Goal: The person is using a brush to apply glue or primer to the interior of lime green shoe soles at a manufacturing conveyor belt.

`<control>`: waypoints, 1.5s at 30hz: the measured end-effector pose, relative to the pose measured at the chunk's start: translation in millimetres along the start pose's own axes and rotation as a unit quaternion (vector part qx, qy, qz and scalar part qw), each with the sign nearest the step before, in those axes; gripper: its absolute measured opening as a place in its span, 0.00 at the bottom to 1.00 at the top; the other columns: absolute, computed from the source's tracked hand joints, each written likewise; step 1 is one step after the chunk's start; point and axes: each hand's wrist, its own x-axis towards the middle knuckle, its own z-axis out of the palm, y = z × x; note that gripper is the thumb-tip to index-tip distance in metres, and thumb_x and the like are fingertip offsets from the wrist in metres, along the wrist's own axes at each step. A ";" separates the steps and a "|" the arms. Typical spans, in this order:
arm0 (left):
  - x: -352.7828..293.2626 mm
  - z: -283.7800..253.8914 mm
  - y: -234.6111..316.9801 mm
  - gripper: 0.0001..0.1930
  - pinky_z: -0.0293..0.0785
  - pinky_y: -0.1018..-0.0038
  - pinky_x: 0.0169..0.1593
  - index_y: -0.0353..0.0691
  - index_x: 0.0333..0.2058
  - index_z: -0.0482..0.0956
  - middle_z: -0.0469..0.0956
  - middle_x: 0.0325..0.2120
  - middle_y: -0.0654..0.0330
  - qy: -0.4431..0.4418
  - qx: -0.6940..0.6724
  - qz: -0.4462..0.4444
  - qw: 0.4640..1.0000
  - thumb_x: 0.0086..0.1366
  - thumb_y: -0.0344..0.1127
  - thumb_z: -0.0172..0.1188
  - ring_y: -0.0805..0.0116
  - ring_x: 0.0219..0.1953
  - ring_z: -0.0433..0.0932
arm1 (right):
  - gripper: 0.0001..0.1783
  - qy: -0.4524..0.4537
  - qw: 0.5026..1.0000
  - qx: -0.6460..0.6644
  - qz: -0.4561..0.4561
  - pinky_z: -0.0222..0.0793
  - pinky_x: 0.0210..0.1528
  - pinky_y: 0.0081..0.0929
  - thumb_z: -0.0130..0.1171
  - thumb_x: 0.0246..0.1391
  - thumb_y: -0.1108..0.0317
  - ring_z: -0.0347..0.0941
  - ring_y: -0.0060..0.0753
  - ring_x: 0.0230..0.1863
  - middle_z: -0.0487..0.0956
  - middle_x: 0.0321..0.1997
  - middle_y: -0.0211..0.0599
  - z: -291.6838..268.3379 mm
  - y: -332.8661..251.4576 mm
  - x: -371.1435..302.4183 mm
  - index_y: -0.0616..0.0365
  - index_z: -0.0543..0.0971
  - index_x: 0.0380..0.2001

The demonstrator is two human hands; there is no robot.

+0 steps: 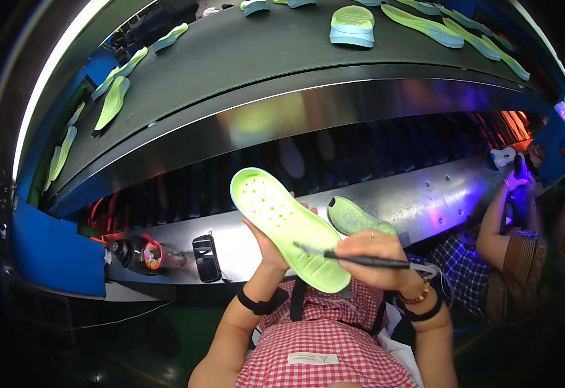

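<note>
A pale green shoe sole (315,239) with a light blue edge lies tilted in my left hand (268,246). Its fingers wrap around the sole from beneath and along the side. Small holes dot the sole's far end, and short grooves cross its near end. My right hand (378,253) is closed around a black-handled brush (386,262), whose slightly blurred tip meets the middle of the sole's upper face. Just behind my right hand, a second green sole-shaped piece (354,216) rests on the metal ledge, partly hidden by that hand.
Beyond the metal ledge (418,187) runs a dark conveyor belt (243,61) carrying several green-and-blue soles (352,27). A phone (206,257) and a clear bottle (159,255) stand at the left. Another person's arm (497,223) works at the right, near a glowing orange area.
</note>
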 end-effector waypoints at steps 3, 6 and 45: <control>1.7 15.4 -2.0 0.48 0.64 0.56 0.51 0.38 0.54 0.61 0.71 0.41 0.49 -0.046 -0.028 0.005 0.999 0.49 0.77 0.33 0.46 0.45 0.69 | 0.12 -0.019 0.999 -0.016 -0.036 0.70 0.39 0.28 0.63 0.35 0.77 0.76 0.35 0.35 0.79 0.31 0.38 21.0 6.5 5.0 0.60 0.79 0.29; 6.6 8.2 8.2 0.49 0.63 0.56 0.52 0.40 0.55 0.58 0.70 0.44 0.49 -0.116 -0.042 0.021 0.992 0.48 0.78 0.33 0.47 0.48 0.67 | 0.12 -0.096 0.993 0.045 -0.047 0.70 0.39 0.28 0.64 0.35 0.75 0.76 0.36 0.35 0.79 0.31 0.39 24.8 -13.5 -12.0 0.59 0.78 0.29; -17.9 45.7 8.5 0.32 0.67 0.60 0.53 0.34 0.56 0.57 0.65 0.51 0.45 -0.064 -0.044 -0.030 0.997 0.62 0.53 0.41 0.53 0.50 0.69 | 0.13 -0.033 0.974 0.212 0.080 0.71 0.43 0.26 0.62 0.37 0.82 0.76 0.36 0.38 0.79 0.35 0.45 -3.6 -10.7 -8.6 0.65 0.78 0.32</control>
